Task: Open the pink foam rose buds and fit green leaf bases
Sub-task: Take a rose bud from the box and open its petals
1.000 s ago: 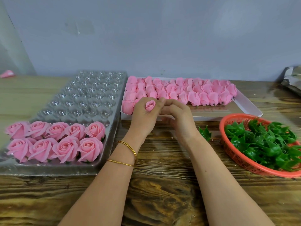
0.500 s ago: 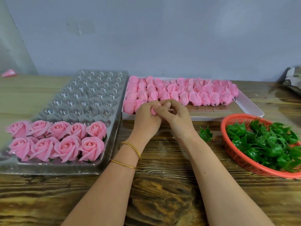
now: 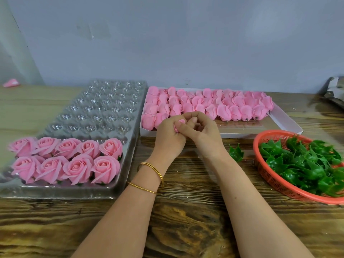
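Wooden tabletop [image 3: 186,229]: left hand [image 3: 167,139] still grips the pink bud [image 3: 179,123]; right hand [image 3: 203,133], in from three o'clock, now pinches its petals, so opening has likely begun.

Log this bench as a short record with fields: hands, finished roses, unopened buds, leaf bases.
Left hand: holds pink bud
Right hand: pinches the same bud
Finished roses: nine, near end of clear tray
Unopened buds: rows in white box
Leaf bases: piled in orange basket
Loose leaf base: on table, beside basket
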`<state>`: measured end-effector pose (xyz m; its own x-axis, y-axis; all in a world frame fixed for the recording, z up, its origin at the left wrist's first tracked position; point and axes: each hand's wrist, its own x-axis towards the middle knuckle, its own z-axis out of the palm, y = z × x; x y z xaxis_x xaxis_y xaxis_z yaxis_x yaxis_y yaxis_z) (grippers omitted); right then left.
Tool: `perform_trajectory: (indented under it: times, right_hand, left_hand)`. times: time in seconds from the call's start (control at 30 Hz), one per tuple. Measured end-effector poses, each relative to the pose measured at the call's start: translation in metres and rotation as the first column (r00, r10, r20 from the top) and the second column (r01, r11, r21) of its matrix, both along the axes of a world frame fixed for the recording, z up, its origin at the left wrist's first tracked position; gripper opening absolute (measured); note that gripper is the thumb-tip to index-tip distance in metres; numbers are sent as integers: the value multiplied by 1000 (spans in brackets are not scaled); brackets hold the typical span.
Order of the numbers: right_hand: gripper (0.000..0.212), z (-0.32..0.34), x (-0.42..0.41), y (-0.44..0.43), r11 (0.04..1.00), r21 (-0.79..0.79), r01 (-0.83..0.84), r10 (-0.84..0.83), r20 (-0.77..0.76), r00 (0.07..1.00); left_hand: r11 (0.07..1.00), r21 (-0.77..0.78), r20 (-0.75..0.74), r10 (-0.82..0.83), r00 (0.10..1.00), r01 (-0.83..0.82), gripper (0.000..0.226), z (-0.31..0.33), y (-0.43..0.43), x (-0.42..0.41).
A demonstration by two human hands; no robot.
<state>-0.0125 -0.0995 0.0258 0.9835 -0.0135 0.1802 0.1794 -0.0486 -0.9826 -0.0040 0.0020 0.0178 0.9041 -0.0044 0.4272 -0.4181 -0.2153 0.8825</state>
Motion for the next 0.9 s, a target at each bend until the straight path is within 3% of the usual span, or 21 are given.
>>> perform_trajectory:
  times: [0.27,0.37,0.5,0.6,0.7,0.77,0.9]
  right_hand:
    - [23,2,-1,4,982,191,-4,23,-94,995]
    - [21,2,1,2,954,299,17,40,-183,982]
    - [28,-1,4,-1,980,194,-38,66,-136,988]
    - [40,-7,5,0,988,91,-122,130,-83,988]
    - [50,-11,5,2,979,-17,-203,201,-80,976]
    - [48,-12,6,3,983,-69,-168,164,-60,985]
    - [40,-10,5,3,991,-38,-130,128,-65,990]
  left_hand:
    - [997,-52,-36,51,998,-53,37,2,1,1]
    - [985,-163,-63,40,997,-50,38,8,-1,-1]
    - [948,-309,-188,17,982,-76,21,5,-3,3]
    - [918,-386,-282,-22,959,-93,36,2,-3,6]
    - [895,-438,-305,-58,951,-86,28,2,-3,7]
    - [891,-448,-300,-70,951,-76,26,1,-3,6]
    - [889,-458,-263,-111,958,-22,27,1,-3,6]
